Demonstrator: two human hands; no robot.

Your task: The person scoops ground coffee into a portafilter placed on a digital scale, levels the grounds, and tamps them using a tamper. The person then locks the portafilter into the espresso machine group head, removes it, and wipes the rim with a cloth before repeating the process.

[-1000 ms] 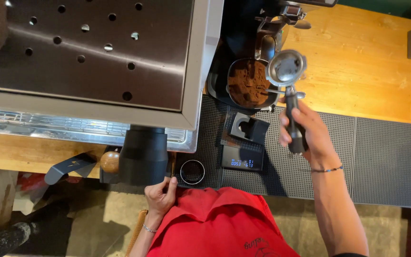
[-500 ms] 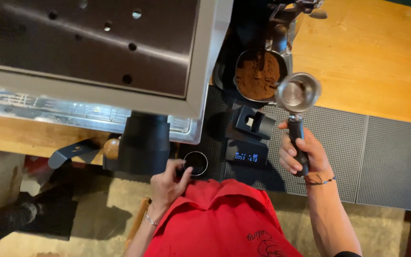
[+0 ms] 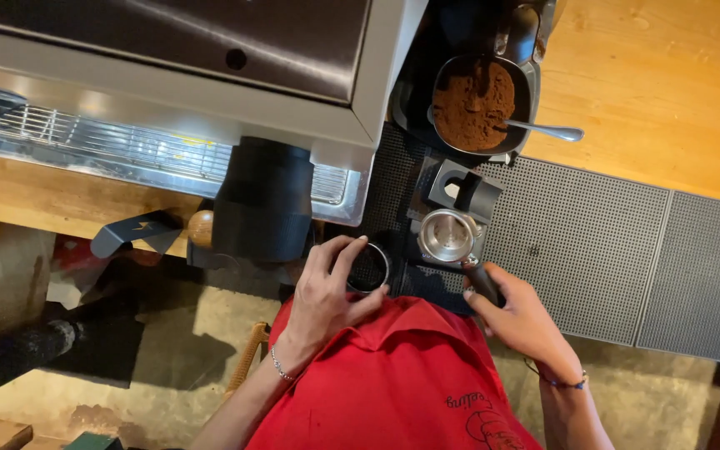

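**Portafilter lowered onto the stand, left hand now on the metal ring**

The right hand (image 3: 520, 315) has its fingers closed around the black handle of the portafilter (image 3: 447, 236). Half a second earlier it held the portafilter higher, beside the tray of ground coffee (image 3: 474, 103); now the empty steel basket sits lower, on the black stand (image 3: 462, 193) at the edge of the dark rubber mat (image 3: 577, 242). The left hand (image 3: 327, 296), which before was only reaching near the small metal ring (image 3: 368, 268), now has it: thumb and fingers are curled around the rim of the ring, half closed. The ring is just left of the portafilter, in front of the black cylinder (image 3: 264, 200) below the espresso machine (image 3: 210, 75). A spoon (image 3: 543, 129) lies in the coffee tray
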